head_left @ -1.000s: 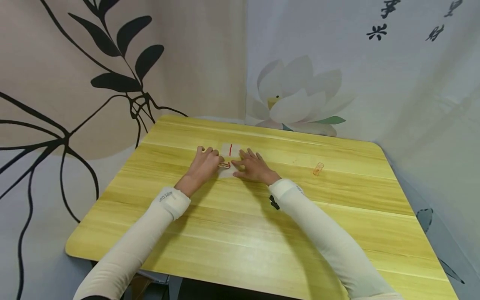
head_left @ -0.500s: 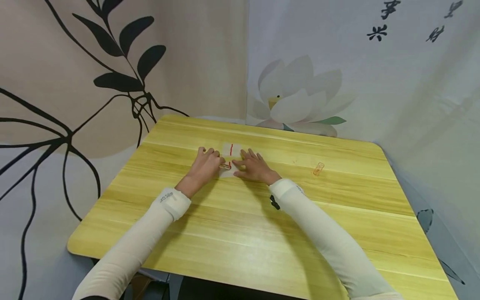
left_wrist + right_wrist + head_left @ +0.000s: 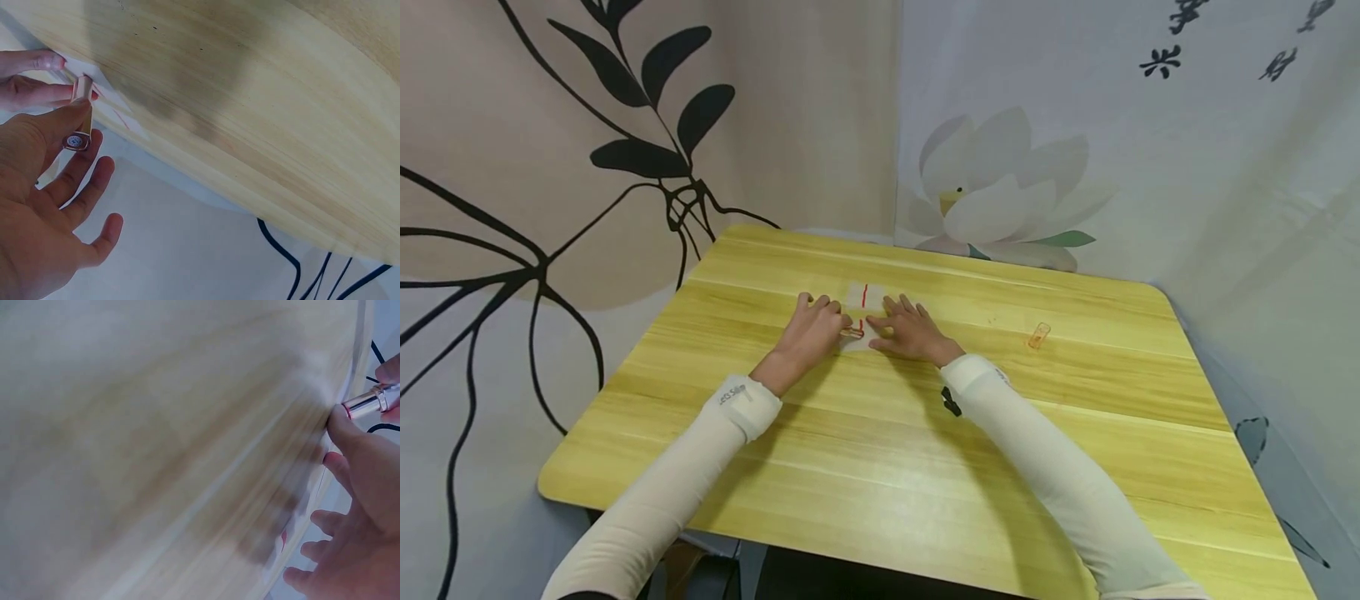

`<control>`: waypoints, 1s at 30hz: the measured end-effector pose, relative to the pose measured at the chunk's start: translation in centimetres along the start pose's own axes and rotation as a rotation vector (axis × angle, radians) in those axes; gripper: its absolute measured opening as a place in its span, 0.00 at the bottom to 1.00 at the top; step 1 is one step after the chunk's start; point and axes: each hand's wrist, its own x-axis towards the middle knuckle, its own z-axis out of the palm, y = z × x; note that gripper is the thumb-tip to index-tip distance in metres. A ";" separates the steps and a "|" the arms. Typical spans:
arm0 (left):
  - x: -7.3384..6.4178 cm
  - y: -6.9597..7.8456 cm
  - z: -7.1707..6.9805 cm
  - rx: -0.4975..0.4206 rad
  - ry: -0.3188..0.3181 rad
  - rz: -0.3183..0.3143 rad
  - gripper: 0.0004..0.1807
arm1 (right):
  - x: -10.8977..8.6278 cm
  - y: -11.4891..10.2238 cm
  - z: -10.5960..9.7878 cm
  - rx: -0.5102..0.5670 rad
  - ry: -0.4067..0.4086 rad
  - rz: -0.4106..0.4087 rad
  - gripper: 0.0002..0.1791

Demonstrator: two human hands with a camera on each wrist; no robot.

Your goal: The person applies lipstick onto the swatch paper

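In the head view my left hand (image 3: 811,333) pinches a lipstick (image 3: 852,332) between thumb and index finger, its other fingers loosely bent. The gold-toned lipstick tube (image 3: 365,405) lies slantwise, its red tip at a white sheet (image 3: 855,344) that bears a short red stroke. Straight, spread fingers of my right hand (image 3: 913,333) rest on this sheet's right side, thumb and index fingertip close to the lipstick's tip. Just beyond lies a second white sheet (image 3: 876,295) with a red line. The left wrist view shows the lipstick's round base (image 3: 76,141) facing the camera.
An orange see-through cap-like piece (image 3: 1039,336) lies on the wooden table (image 3: 940,483), to the right of my right hand. Printed curtains (image 3: 820,117) hang behind and beside the table. Dark cloth and boxes show under its front edge.
The head view has shifted slightly. Both hands keep nearly the same places, and a bit more of the red stroke shows above the lipstick's tip.
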 end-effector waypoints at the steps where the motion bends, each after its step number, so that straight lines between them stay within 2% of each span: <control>1: 0.0 0.0 0.0 0.001 -0.001 0.001 0.13 | 0.0 0.0 0.0 0.002 0.000 0.001 0.33; 18: -0.8 0.5 -0.4 -0.007 -0.034 0.012 0.16 | -0.2 0.0 0.0 0.015 0.019 -0.007 0.32; 30: -1.3 0.7 -0.5 -0.023 -0.019 0.015 0.16 | -0.2 -0.1 0.0 -0.013 0.004 -0.001 0.32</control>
